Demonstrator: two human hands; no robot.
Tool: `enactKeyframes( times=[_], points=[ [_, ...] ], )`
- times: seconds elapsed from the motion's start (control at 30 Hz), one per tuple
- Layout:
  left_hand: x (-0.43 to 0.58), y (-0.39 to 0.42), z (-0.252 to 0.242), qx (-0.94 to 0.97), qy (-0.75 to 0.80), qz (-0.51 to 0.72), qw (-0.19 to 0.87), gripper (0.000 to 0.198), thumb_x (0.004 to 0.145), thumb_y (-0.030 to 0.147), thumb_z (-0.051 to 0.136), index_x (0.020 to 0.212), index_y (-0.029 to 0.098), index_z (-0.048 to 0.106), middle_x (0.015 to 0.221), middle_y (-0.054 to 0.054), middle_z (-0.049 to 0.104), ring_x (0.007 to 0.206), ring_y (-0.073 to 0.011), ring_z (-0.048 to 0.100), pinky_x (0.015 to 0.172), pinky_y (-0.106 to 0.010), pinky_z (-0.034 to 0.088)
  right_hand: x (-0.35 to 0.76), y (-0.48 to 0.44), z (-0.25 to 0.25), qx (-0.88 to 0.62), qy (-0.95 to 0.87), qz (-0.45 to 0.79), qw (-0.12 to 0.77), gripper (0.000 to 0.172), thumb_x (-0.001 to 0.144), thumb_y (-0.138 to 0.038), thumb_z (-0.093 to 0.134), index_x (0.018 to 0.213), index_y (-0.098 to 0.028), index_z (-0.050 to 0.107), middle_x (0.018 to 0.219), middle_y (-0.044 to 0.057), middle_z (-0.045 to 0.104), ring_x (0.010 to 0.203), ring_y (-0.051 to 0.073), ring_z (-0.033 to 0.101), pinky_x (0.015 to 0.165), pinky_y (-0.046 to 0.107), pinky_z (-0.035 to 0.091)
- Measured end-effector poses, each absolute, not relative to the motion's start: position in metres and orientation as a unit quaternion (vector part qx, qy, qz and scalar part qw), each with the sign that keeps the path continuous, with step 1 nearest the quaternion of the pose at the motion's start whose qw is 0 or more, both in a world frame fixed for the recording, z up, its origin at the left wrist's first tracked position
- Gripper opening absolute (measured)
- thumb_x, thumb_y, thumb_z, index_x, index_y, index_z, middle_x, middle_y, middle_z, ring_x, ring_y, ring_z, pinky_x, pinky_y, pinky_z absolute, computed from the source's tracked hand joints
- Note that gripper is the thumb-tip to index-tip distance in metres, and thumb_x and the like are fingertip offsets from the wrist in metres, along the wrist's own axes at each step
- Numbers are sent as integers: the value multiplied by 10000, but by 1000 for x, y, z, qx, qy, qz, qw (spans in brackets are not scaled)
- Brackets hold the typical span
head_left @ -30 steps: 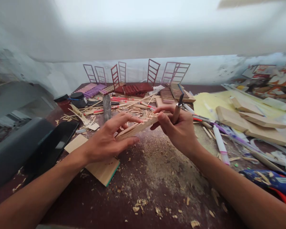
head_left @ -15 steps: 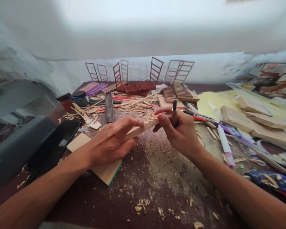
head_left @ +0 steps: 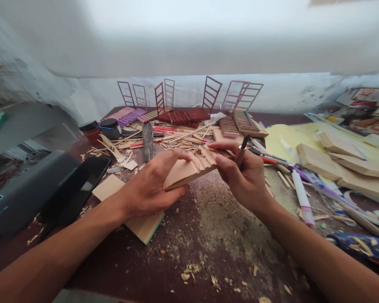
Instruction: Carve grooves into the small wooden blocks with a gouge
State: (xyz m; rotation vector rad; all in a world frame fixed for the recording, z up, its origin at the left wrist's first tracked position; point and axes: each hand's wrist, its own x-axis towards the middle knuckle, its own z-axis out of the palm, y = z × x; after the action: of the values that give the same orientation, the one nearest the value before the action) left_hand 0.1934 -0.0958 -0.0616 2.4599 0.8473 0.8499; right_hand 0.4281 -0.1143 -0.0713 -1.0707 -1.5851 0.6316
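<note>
My left hand point(head_left: 150, 185) grips the near end of a flat pale wooden piece point(head_left: 189, 168) with carved ridges across its far end, held just above the table. My right hand point(head_left: 243, 174) pinches the ridged far end between thumb and forefinger. The same hand also holds a slim metal-handled carving knife point(head_left: 241, 151), which points up and away. A square wooden block with a green edge point(head_left: 139, 223) lies under my left wrist.
Sawdust and wood shavings point(head_left: 208, 219) cover the dark red table. A black phone point(head_left: 76, 189) lies at left. Sticks, small red and purple ladder frames point(head_left: 210, 94) and slatted panels stand at the back. Wood blocks point(head_left: 334, 162), pens and yellow paper lie at right.
The wooden piece has turned from edge-on to show its broad carved face. My left fingers have closed further round it, and the knife handle has tilted to the right.
</note>
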Motion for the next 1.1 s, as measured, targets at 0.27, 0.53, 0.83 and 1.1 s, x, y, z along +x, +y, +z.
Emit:
enactKeyframes(
  times=[0.27, 0.53, 0.83, 1.1],
  points=[
    [194, -97, -61, 874, 311, 314, 201, 449, 894, 334, 715, 1288, 223, 532, 1302, -92, 649, 1193, -258, 614, 1045, -435, 481, 429, -107, -74, -451, -626, 332, 543, 234, 936, -374, 663, 1120, -233, 694, 607, -47, 429, 508, 109, 390, 435, 271, 316],
    [195, -98, -54, 628, 375, 331, 597, 711, 815, 418, 813, 1414, 236, 477, 942, 2, 631, 532, -48, 500, 448, -193, 422, 419, -109, -72, -385, -541, 518, 539, 402, 932, -387, 708, 1286, -304, 538, 554, -111, 403, 360, 63, 284, 334, 220, 215],
    [200, -100, -58, 529, 324, 318, 717, 337, 857, 407, 774, 1094, 217, 627, 615, 67, 551, 448, -58, 478, 455, -187, 400, 414, -113, -65, -348, -510, 581, 531, 426, 947, -396, 670, 1322, -339, 475, 639, -114, 373, 373, 43, 198, 350, 225, 171],
    [199, -108, -57, 516, 271, 261, 770, 648, 872, 433, 773, 1414, 378, 421, 711, 75, 564, 402, -41, 464, 365, -142, 387, 413, -117, -65, -298, -509, 617, 521, 351, 977, -389, 652, 1279, -344, 480, 669, -112, 397, 406, 42, 241, 386, 214, 203]
  ],
)
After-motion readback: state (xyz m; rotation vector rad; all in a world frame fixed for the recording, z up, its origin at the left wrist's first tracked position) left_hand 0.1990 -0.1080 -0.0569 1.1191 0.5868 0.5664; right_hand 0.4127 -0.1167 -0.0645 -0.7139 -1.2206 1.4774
